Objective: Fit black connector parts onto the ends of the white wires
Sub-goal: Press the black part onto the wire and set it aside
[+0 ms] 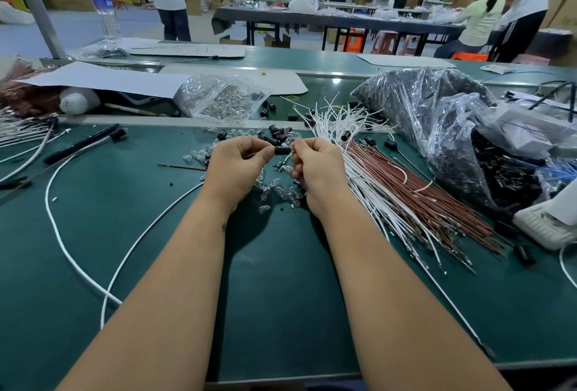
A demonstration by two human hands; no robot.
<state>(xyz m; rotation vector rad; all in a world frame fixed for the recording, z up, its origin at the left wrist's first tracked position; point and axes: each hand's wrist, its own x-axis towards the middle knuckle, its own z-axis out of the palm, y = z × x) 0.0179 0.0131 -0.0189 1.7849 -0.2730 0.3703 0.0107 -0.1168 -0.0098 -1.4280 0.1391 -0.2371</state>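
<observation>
Arms: both forearms were bare and reached forward from the bottom edge, drawing closer toward the wrists; the hands met near the middle of the view.
Left hand [238,162]: back turned up; fingers curled inward; thumb and forefinger pinched one end of a black connector part [282,150].
Right hand [318,163]: back turned up and outward; fingers curled; fingertips [296,148] pinched at the other end of the same part; lower fingers tucked under the palm.
Spacing: the hands were just apart, bridged by the held part; wrists roughly level.
</observation>
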